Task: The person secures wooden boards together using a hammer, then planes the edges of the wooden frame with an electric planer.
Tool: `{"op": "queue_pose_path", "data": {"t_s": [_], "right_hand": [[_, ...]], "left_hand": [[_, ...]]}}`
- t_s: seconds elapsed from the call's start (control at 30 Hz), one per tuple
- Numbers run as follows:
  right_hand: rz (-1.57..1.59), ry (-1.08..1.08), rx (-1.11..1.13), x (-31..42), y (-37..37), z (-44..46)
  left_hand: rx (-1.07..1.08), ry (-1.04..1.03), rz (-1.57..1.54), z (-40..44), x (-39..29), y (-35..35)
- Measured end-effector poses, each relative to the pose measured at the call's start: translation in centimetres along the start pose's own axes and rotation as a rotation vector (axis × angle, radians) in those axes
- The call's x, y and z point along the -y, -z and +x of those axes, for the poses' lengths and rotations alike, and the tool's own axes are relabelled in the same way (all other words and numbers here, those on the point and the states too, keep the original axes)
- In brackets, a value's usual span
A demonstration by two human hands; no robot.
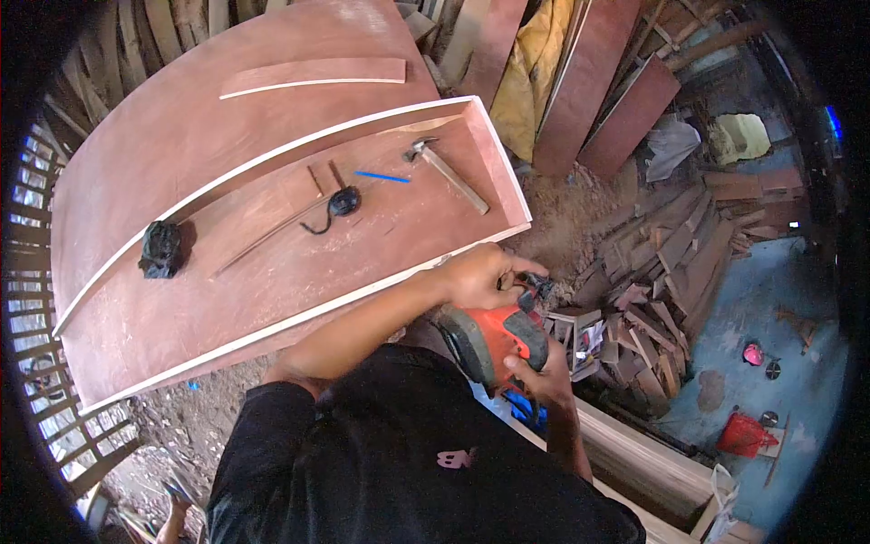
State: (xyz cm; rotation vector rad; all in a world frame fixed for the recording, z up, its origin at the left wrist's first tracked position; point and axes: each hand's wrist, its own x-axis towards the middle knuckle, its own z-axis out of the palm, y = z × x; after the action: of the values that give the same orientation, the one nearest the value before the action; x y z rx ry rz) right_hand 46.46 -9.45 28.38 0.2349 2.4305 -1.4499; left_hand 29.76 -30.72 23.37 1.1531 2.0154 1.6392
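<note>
A red and black power tool (494, 340) is held in front of my chest, just off the front edge of a curved wooden panel (381, 38). My right hand (544, 374) is wrapped round its body, thumb on the red housing. Fingers curled, my left hand (476, 276) grips around the black end piece (536, 288) of the tool; part of the grip is hidden. Within the white-edged frame (313, 127) on the panel lie a hammer (453, 179), a blue pencil-like stick (382, 176), a black coiled item (344, 201) and a crumpled black bag (161, 249).
A loose thin board (313, 76) lies on the panel behind the frame. Planks (589, 86) lean at the back, and scrap wood (652, 335) is piled at right. A long wooden box frame (643, 453) stands beside me. Another person's limb (172, 521) shows at bottom left.
</note>
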Motion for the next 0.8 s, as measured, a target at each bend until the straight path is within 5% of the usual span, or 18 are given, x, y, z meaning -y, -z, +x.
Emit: {"op": "queue_pose_path", "data": {"t_s": [0.1,0.23,0.4,0.6,0.63,0.8], "right_hand": [[0.096,-0.197,-0.036,0.8,4.0,4.0],[0.011,-0.117,-0.156,-3.0,10.2,9.9],[-0.290,-0.134,-0.102,-7.1,16.7,15.5],[-0.380,0.091,-0.122,-10.8,16.5,19.3],[-0.331,-0.049,-0.119,-9.7,15.8,19.3],[-0.367,0.124,-0.108,-14.3,14.8,22.2]], "left_hand": [[-0.479,-0.170,0.090,4.1,2.6,-0.4],[-0.674,0.259,0.197,1.6,10.8,0.0],[-0.382,0.483,0.482,-7.4,16.6,-3.4],[-0.198,0.790,0.594,-6.5,17.5,-5.8],[-0.188,0.773,0.681,-6.5,17.4,-6.0],[-0.264,0.757,0.717,-7.8,19.4,-7.2]]}}
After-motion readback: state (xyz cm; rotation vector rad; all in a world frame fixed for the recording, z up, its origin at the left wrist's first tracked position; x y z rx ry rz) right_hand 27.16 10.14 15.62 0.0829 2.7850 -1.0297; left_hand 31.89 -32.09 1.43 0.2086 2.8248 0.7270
